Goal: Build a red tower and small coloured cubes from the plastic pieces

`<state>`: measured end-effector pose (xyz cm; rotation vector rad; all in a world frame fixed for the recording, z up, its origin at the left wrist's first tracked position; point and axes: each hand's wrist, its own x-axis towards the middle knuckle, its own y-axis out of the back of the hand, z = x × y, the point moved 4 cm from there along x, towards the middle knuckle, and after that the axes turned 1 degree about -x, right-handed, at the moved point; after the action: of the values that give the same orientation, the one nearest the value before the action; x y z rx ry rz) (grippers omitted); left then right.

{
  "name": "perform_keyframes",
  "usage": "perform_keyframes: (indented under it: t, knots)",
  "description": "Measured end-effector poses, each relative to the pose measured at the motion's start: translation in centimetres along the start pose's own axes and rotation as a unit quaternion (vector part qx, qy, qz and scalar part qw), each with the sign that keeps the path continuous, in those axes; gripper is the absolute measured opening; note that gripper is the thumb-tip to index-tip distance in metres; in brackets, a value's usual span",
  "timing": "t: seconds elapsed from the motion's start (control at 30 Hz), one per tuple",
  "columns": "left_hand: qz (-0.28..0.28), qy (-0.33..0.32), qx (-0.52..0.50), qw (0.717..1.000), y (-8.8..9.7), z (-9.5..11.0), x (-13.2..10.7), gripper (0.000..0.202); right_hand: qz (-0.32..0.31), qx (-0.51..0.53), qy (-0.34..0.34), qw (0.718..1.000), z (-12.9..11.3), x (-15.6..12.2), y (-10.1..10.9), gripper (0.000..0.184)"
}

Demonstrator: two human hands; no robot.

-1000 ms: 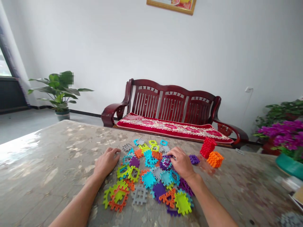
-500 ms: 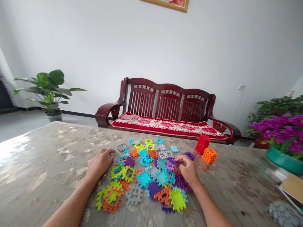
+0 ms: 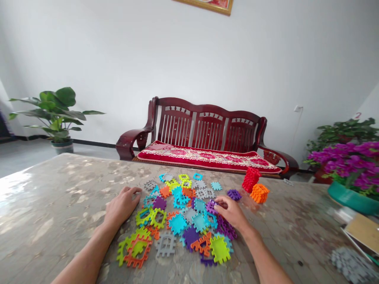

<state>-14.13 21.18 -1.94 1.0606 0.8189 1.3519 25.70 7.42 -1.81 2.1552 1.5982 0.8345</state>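
Note:
Jagged-edged plastic puzzle tiles in many colours lie in a loose heap across the middle of the table. My right hand (image 3: 232,213) is at the heap's right side, thumb and fingers closed on the edge of a purple tile (image 3: 211,207). Beneath that hand are more purple tiles (image 3: 226,228), partly covered by it. On the heap's left, my left hand (image 3: 122,203) rests on the tabletop with fingers loosely extended, holding nothing. Closest to it are a grey tile (image 3: 150,185) and a purple tile (image 3: 160,203).
A red stack (image 3: 251,179), an orange stack (image 3: 259,193) and a small purple stack (image 3: 234,194) stand right of the heap. Grey tiles (image 3: 353,264) lie near the right corner, by a box (image 3: 363,234) and a flower pot (image 3: 352,199). Beyond the table (image 3: 59,197) is a wooden bench (image 3: 207,130).
My right hand has moved slightly down and toward me, onto the lighter purple tile. A darker purple tile at its fingertips no longer shows there. My left hand stays put; the view shifted slightly.

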Motion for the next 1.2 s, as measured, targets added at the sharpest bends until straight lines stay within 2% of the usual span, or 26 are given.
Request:
perform_keyframes:
  t: [0.13,0.2,0.27,0.37,0.43,0.5,0.67,0.8,0.9,1.03,1.2]
  knots:
    - [-0.002,-0.004,0.002,1.0,0.0,0.1,0.0,0.043,-0.006,-0.005,-0.011,1.0,0.4,0.1,-0.3,0.016]
    - [0.001,-0.006,0.001,1.0,-0.1,0.0,0.0,0.043,0.01,0.005,-0.013,1.0,0.6,0.2,-0.2,0.015]
    - [0.004,-0.006,0.001,1.0,-0.2,0.0,0.0,0.043,0.052,0.016,-0.019,0.998,1.0,0.5,0.2,0.02]
    - [0.002,-0.003,0.001,1.0,-0.3,-0.1,0.1,0.044,0.148,0.015,-0.022,0.989,1.3,0.7,1.1,0.028]
    - [-0.001,-0.003,0.001,1.0,-0.2,-0.1,0.1,0.044,0.203,0.004,-0.004,0.979,1.4,0.8,1.5,0.027]
    - [-0.002,-0.003,0.003,1.0,-0.2,-0.1,0.1,0.044,0.221,-0.013,0.022,0.975,1.4,0.7,1.7,0.021]
    - [-0.004,-0.004,0.006,1.0,-0.3,-0.2,0.2,0.044,0.15,-0.083,0.03,0.985,2.0,0.4,1.1,0.009]
    - [0.003,-0.009,0.002,1.0,-0.5,-0.3,0.3,0.044,0.105,-0.124,0.001,0.987,2.4,0.3,1.0,0.033]
    - [0.003,-0.009,0.005,1.0,-0.5,-0.3,0.2,0.044,0.088,-0.202,-0.027,0.975,2.0,0.4,1.2,0.049]
    - [0.0,-0.007,0.008,1.0,-0.5,-0.3,0.3,0.045,0.058,-0.298,-0.063,0.951,0.9,0.4,1.0,0.053]
    - [-0.005,-0.006,0.004,1.0,-0.5,-0.4,0.3,0.045,0.053,-0.346,-0.113,0.93,0.0,0.4,0.7,0.056]
